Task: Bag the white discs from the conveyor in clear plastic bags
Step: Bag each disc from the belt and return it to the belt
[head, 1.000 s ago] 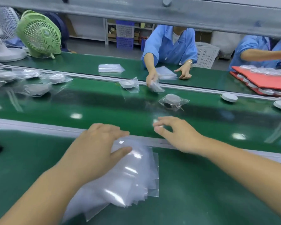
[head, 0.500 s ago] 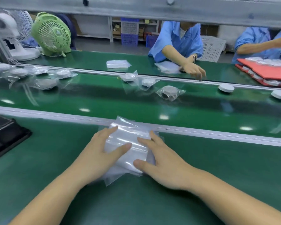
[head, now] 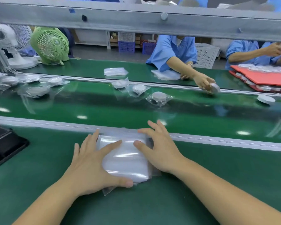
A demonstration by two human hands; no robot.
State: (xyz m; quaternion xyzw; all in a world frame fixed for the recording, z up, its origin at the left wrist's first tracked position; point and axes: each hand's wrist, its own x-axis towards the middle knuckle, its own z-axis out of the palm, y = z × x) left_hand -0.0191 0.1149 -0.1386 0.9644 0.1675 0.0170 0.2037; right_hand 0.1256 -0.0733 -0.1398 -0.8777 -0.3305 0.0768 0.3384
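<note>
**Head view.** My left hand (head: 88,161) lies flat on the left half of a stack of clear plastic bags (head: 126,158). Its fingers are straight and spread, and the thumb stretches along the stack's near edge. My right hand (head: 161,150) presses the stack's right side with its fingers also spread. Its thumb and forefinger are on the plastic, and the other fingers are raised above the grey rail (head: 217,141) just beyond.

The stack rests on the green worktop (head: 152,205) between my palms, its far edge at the rail. Beyond my fingertips runs the conveyor (head: 88,104). Ahead of my right fingers lie three bagged discs (head: 159,97). Farther right of these, two white discs (head: 266,99) lie bare. More bagged ones cluster far left of my left fingers.

A black tray (head: 5,143) sits well left of my left hand. Across the belt, a person (head: 170,52) in blue grips a disc at the far rail. Red trays (head: 266,77) lie right of that person. A green fan (head: 49,44) and a white fan (head: 5,38) stand at far left.
</note>
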